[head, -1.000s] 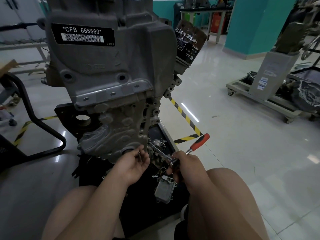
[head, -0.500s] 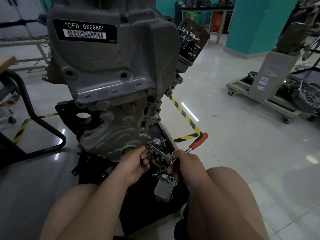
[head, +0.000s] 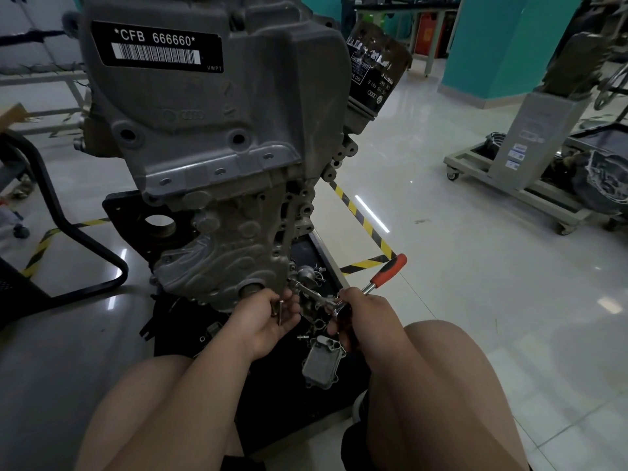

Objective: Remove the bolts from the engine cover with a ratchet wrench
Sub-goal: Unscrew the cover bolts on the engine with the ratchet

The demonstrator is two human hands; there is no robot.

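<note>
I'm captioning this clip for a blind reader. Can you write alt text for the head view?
A seated person works at the bottom edge of an upright engine cover: the right hand holds a red-handled ratchet wrench reaching toward the cover, and the left hand holds a removed bolt. Loose parts lie on a dark tray below.

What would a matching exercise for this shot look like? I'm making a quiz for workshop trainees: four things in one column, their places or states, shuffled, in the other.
Things:
1. ratchet wrench
2. loose bolt
3. oil filter
4. barcode label

Places or states:
A. high on the engine's right side
B. held in the left hand
C. stuck near the top of the engine cover
D. gripped by the right hand, orange handle pointing up and right

Pairs: 1-D, 2-B, 3-A, 4-C
</note>
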